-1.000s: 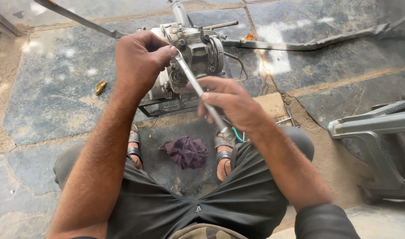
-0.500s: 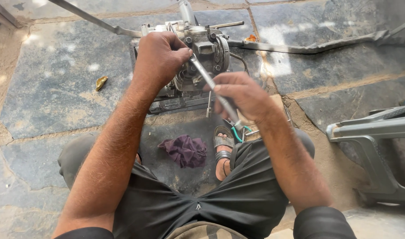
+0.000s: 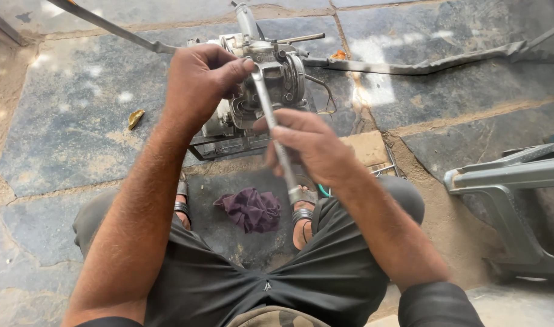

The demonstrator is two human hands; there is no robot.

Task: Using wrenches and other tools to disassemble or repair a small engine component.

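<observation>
The left hand [image 3: 198, 85] rests on top of the grey metal engine block [image 3: 258, 91], fingers curled and thumb pressed against the upper end of the long silver metal wrench [image 3: 275, 130]; its grip is closed down on the engine and the wrench head together. The right hand [image 3: 310, 145] is wrapped around the middle of the wrench shaft, grip clamped on it, and the tool's lower end pokes out below the palm toward the right foot. The engine sits on the dark stone floor [image 3: 65, 133] just in front of the person's sandalled feet, on a low metal frame. A crumpled purple rag [image 3: 252, 209] lies on the floor between the feet. A grey plastic vehicle panel [image 3: 513, 194] lies well apart at the right.
</observation>
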